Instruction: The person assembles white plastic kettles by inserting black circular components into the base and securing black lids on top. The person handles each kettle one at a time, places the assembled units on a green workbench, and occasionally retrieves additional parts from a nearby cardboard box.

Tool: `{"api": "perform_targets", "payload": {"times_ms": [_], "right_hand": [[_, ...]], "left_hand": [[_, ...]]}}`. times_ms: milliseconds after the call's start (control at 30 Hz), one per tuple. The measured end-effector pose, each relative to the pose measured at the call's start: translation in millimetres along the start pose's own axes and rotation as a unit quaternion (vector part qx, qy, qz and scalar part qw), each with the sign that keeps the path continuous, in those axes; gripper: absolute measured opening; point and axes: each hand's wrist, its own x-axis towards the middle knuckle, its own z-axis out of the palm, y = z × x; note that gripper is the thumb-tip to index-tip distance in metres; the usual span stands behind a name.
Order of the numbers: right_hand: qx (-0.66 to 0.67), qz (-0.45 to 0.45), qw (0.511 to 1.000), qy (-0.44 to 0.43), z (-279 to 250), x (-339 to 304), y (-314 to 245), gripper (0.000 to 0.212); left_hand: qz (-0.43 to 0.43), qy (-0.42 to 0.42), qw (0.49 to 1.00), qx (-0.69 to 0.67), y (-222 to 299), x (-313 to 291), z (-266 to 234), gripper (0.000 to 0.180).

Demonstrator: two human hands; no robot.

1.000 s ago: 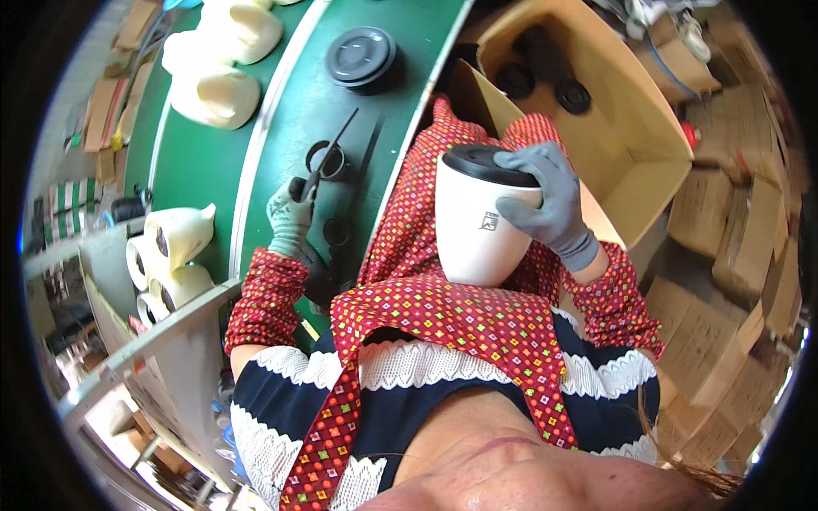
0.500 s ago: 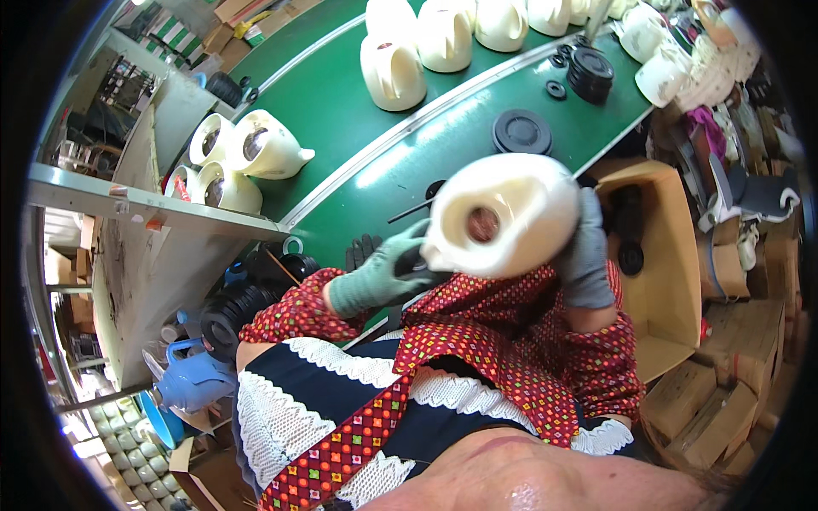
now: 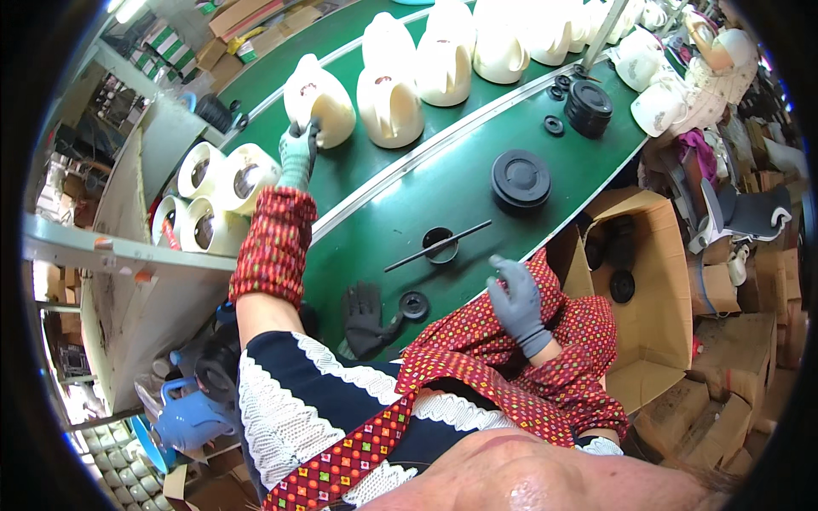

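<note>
At the left end of a row of cream jug bodies, my left hand (image 3: pixel 297 157), in a green glove with dark fingertips, reaches out with its fingers closed against the near lower part of a cream jug body (image 3: pixel 320 100). That jug stands upright on the green worktable (image 3: pixel 400 204). In a grey glove, my right hand (image 3: pixel 516 308) is held near my lap by the table's front edge, fingers apart and nothing in them. Ahead of it, a thin black rod (image 3: pixel 464 234) lies across a small black ring (image 3: pixel 440 245).
More cream jugs (image 3: pixel 247 177) lie on their sides at left. Black round lids (image 3: pixel 521 180) and a stack of black discs (image 3: pixel 588 109) sit at right. A dark glove (image 3: pixel 365 319) and black ring cap (image 3: pixel 414 306) lie nearby. An open cardboard box (image 3: pixel 665 289) stands right; another person (image 3: pixel 724 77) sits beyond.
The cream jug has gone from my right hand to the left end of the row, with my left hand stretched out to it. My right hand has let go and dropped toward my lap.
</note>
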Motion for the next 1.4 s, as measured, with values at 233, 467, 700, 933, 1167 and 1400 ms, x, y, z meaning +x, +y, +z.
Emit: {"api": "perform_targets", "payload": {"times_ms": [233,467,700,933,1167,1400], "right_hand": [[-0.067,-0.026,0.997,-0.029,5,-11,-21,0.036],[-0.091,-0.027,0.995,-0.034,0,-20,-30,0.036],[-0.077,-0.029,0.996,-0.043,6,-15,-19,0.036],[0.036,0.013,0.997,-0.06,-8,10,-11,0.039],[0.247,0.209,0.939,-0.119,-62,81,-66,0.078],[0.481,0.277,0.809,-0.195,-99,97,-65,0.078]], "left_hand": [[-0.084,0.051,0.994,-0.05,-31,67,56,0.06],[0.144,0.019,0.947,0.288,38,-61,-1,0.102],[0.045,0.031,0.877,0.477,19,-122,-153,0.085],[0.12,0.031,0.882,0.454,8,-102,-147,0.054],[0.311,-0.215,0.896,0.232,179,-228,-76,0.059],[0.524,-0.474,0.672,0.222,241,-283,-8,0.046]]}}
